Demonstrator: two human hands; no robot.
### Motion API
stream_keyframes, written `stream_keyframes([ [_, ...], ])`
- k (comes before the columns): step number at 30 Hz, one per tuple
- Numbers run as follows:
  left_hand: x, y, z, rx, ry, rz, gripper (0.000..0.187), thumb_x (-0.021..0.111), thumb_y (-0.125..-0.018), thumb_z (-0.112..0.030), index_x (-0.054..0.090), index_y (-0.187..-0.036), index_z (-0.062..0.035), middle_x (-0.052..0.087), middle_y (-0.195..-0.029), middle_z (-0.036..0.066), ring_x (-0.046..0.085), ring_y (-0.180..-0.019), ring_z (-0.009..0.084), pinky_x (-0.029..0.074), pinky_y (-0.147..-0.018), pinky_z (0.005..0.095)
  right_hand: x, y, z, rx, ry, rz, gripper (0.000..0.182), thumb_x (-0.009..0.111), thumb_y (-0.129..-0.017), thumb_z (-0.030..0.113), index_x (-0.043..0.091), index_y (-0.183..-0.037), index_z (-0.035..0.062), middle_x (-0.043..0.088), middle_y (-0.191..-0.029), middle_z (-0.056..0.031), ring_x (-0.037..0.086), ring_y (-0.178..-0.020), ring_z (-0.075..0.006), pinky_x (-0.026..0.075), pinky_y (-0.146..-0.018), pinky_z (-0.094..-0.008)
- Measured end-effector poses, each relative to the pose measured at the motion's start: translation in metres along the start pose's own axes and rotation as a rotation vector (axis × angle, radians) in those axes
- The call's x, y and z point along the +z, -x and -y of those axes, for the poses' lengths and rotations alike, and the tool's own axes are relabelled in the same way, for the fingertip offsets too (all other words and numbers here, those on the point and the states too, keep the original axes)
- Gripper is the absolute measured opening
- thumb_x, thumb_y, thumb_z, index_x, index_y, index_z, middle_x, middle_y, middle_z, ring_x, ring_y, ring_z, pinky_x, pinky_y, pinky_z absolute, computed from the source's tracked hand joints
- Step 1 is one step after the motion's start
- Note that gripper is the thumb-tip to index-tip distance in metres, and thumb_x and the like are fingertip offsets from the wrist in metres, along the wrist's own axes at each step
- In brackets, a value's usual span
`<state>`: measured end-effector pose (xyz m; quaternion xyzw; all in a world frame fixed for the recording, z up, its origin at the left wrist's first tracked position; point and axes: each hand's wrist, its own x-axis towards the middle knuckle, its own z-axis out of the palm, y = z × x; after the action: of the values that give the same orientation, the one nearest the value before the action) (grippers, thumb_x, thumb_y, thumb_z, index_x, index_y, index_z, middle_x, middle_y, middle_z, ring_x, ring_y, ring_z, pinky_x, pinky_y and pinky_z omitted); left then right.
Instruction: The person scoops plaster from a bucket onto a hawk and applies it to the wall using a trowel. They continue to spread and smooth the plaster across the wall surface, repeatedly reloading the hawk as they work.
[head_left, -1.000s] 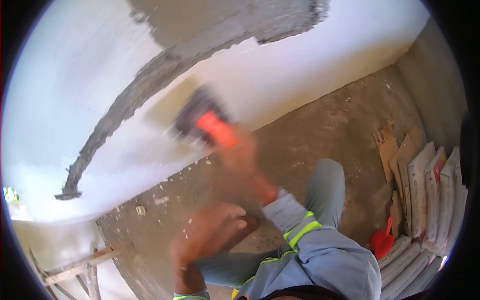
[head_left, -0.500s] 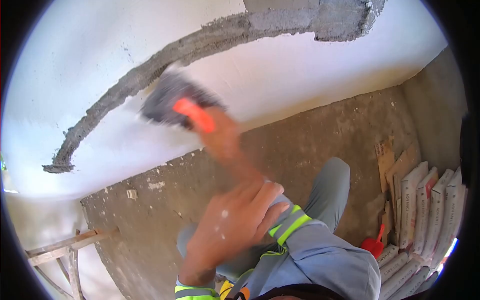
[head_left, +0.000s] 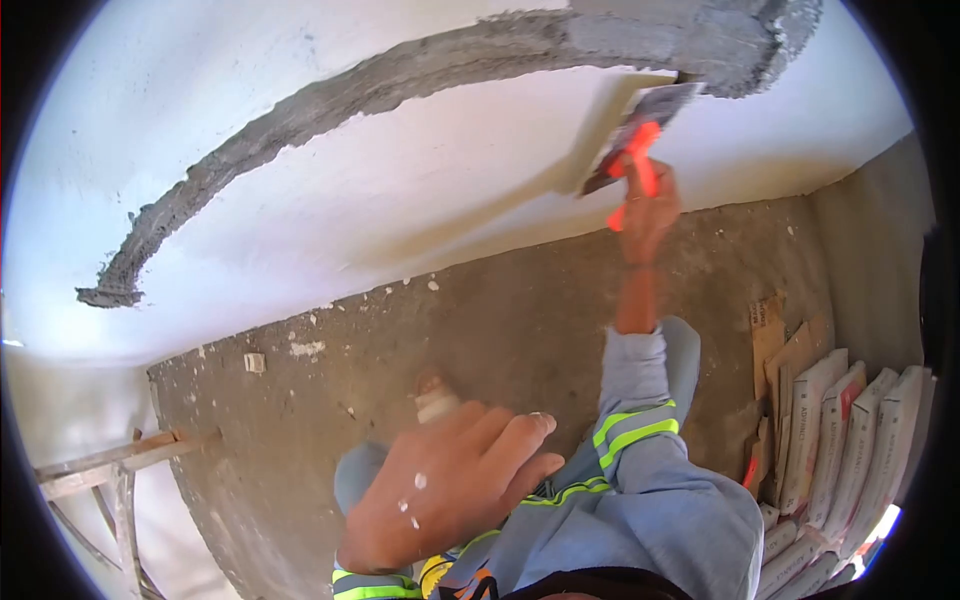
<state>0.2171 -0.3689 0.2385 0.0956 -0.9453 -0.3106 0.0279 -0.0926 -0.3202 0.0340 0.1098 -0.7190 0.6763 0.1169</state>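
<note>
My right hand [head_left: 652, 212] grips the orange handle of a plastering trowel [head_left: 648, 112]. The trowel's broad grey blade is tilted against the white wall [head_left: 470, 150], its top edge close to the patch of grey mortar at the upper right. A rough band of grey mortar [head_left: 400, 75] curves across the wall from that patch down to the lower left. Over my lap, my left hand [head_left: 450, 480] is held with nothing visible in it, fingers loosely stretched and thumb apart. White spots mark its back.
Paper sacks [head_left: 850, 430] stand and lie in stacks at the right, beside cardboard pieces [head_left: 790, 350]. A wooden frame [head_left: 120, 470] is at the lower left. White debris dots the brown floor [head_left: 520, 310], and a small pale block [head_left: 255, 362] lies there.
My right hand has swept the trowel rightward along the wall, from the middle of the mortar band to near the right patch. My left hand stays low, now apart from the right sleeve.
</note>
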Motion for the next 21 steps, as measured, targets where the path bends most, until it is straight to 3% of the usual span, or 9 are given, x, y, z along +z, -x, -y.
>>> stream_keyframes([
  [3,-0.004,0.007,0.008,-0.082,-0.019,0.010,0.025,0.073,-0.080,-0.023,0.065,-0.100,-0.0106,0.065,-0.080,0.005,0.064,-0.073,0.0262,0.050,-0.057,0.0383,0.081,0.097,-0.016,-0.140,-0.179,0.132,0.015,0.073,-0.086,0.012,0.065,-0.093,0.0023,0.061,-0.089,-0.0030,0.059,-0.078,-0.0129,0.048,-0.070,-0.0281],
  [6,0.002,0.006,0.019,-0.134,-0.041,-0.003,0.025,0.073,-0.081,-0.022,0.065,-0.101,-0.0094,0.066,-0.083,0.007,0.064,-0.073,0.0275,0.050,-0.059,0.0389,0.159,0.211,0.034,-0.070,0.103,0.435,0.017,0.064,-0.085,0.013,0.060,-0.099,0.0053,0.059,-0.091,-0.0179,0.058,-0.086,-0.0393,0.049,-0.077,-0.0459],
  [7,0.006,0.003,0.023,-0.141,-0.050,-0.017,0.025,0.073,-0.081,-0.021,0.065,-0.101,-0.0089,0.066,-0.084,0.007,0.064,-0.073,0.0279,0.050,-0.059,0.0390,0.180,0.235,0.043,0.048,-0.013,0.700,0.018,0.063,-0.084,0.013,0.061,-0.100,0.0053,0.059,-0.093,-0.0171,0.058,-0.089,-0.0384,0.047,-0.079,-0.0483],
  [8,0.010,0.000,0.025,-0.146,-0.058,-0.033,0.025,0.073,-0.081,-0.021,0.065,-0.101,-0.0083,0.067,-0.085,0.008,0.064,-0.073,0.0284,0.050,-0.060,0.0391,0.210,0.273,0.030,-0.271,-0.100,0.571,0.023,0.065,-0.082,0.013,0.061,-0.103,0.0058,0.059,-0.093,-0.0166,0.057,-0.092,-0.0383,0.046,-0.080,-0.0496],
  [10,0.017,-0.001,0.030,-0.154,-0.056,-0.044,0.024,0.072,-0.081,-0.019,0.065,-0.101,-0.0074,0.067,-0.086,0.009,0.063,-0.072,0.0290,0.051,-0.061,0.0387,0.210,0.296,0.043,-0.346,-0.161,0.538,0.028,0.067,-0.083,0.014,0.059,-0.108,0.0042,0.060,-0.095,-0.0147,0.059,-0.091,-0.0347,0.048,-0.080,-0.0456],
  [13,0.015,-0.001,0.032,-0.160,-0.024,-0.060,0.024,0.073,-0.081,-0.017,0.065,-0.101,-0.0067,0.067,-0.087,0.009,0.063,-0.072,0.0291,0.051,-0.061,0.0380,0.160,0.295,0.016,0.206,-0.367,0.701,0.030,0.068,-0.088,0.017,0.057,-0.112,0.0032,0.062,-0.097,-0.0085,0.061,-0.089,-0.0233,0.049,-0.080,-0.0368],
  [16,0.006,0.005,0.026,-0.161,-0.031,-0.026,0.025,0.073,-0.080,-0.017,0.065,-0.101,-0.0069,0.067,-0.085,0.009,0.063,-0.070,0.0278,0.051,-0.060,0.0375,0.052,0.228,-0.020,0.580,-0.665,0.472,0.027,0.064,-0.094,0.019,0.055,-0.116,0.0064,0.062,-0.100,-0.0012,0.058,-0.089,-0.0083,0.048,-0.079,-0.0266],
  [17,0.004,0.005,0.022,-0.161,-0.043,-0.008,0.025,0.074,-0.080,-0.018,0.066,-0.101,-0.0070,0.067,-0.084,0.008,0.063,-0.069,0.0271,0.051,-0.060,0.0373,0.024,0.203,-0.046,0.636,-0.593,0.510,0.024,0.062,-0.092,0.007,0.056,-0.115,0.0075,0.062,-0.098,-0.0034,0.061,-0.088,-0.0124,0.049,-0.079,-0.0280],
  [21,0.013,0.001,0.013,-0.088,0.033,0.027,0.027,0.075,-0.079,-0.020,0.065,-0.101,-0.0082,0.065,-0.079,0.007,0.062,-0.068,0.0252,0.049,-0.058,0.0380,-0.025,0.165,-0.152,0.891,-0.627,0.672,0.026,0.061,-0.090,0.003,0.055,-0.115,0.0045,0.063,-0.102,-0.0070,0.063,-0.097,-0.0212,0.048,-0.091,-0.0355],
])
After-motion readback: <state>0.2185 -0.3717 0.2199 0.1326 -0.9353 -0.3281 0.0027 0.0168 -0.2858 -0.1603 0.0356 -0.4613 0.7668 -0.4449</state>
